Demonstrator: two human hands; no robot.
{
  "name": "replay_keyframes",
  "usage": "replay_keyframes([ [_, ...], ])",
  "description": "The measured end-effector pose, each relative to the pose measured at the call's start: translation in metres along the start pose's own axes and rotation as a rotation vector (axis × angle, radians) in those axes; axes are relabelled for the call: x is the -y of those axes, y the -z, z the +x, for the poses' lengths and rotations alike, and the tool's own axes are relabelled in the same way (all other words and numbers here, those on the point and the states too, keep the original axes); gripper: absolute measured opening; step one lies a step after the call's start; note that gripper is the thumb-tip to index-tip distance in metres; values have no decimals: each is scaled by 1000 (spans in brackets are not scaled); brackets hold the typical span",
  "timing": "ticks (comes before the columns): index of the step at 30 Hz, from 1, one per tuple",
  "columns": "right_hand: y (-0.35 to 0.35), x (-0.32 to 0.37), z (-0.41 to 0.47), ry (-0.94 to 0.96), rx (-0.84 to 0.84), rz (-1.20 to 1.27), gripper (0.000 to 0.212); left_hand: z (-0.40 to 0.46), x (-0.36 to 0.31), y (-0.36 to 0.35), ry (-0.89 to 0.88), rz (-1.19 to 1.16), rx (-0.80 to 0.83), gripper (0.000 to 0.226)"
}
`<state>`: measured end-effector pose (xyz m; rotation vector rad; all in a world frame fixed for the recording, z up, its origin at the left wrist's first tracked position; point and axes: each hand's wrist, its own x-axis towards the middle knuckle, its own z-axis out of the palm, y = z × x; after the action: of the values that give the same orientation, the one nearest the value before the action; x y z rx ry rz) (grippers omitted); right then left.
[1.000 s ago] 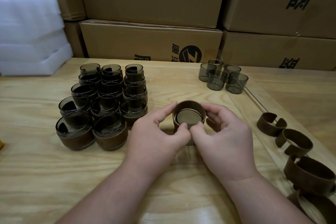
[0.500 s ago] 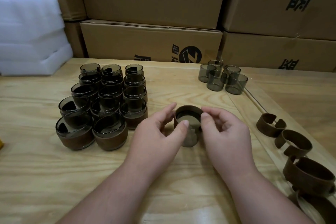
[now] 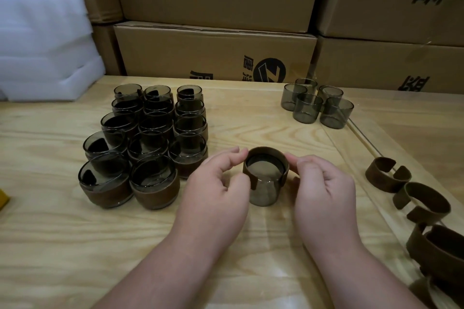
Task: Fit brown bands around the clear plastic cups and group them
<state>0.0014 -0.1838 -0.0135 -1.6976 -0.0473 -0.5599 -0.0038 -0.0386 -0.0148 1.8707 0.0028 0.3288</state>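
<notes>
On the bench (image 3: 62, 246), fourteen banded cups (image 3: 148, 138) cluster at 10 o'clock. At centre, the left hand (image 3: 213, 198) and right hand (image 3: 324, 193) pinch a band (image 3: 253, 158) with curled fingers around a cup (image 3: 266, 190) top. Five bare cups (image 3: 316, 105) stand at 1 o'clock; at least four loose bands (image 3: 414, 200) trail at 4 o'clock.

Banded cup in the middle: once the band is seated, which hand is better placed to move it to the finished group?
Left hand, probably: the banded group sits just beyond it; the right hand would cross over.
</notes>
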Motion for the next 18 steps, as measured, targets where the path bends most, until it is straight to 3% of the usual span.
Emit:
replay_keyframes([
  [4,0,-3,2,-19,30,-5,41,1,0,1,30,53,17,49],
  [18,-3,-3,4,-155,-6,-130,42,-4,-2,2,80,205,51,49],
])
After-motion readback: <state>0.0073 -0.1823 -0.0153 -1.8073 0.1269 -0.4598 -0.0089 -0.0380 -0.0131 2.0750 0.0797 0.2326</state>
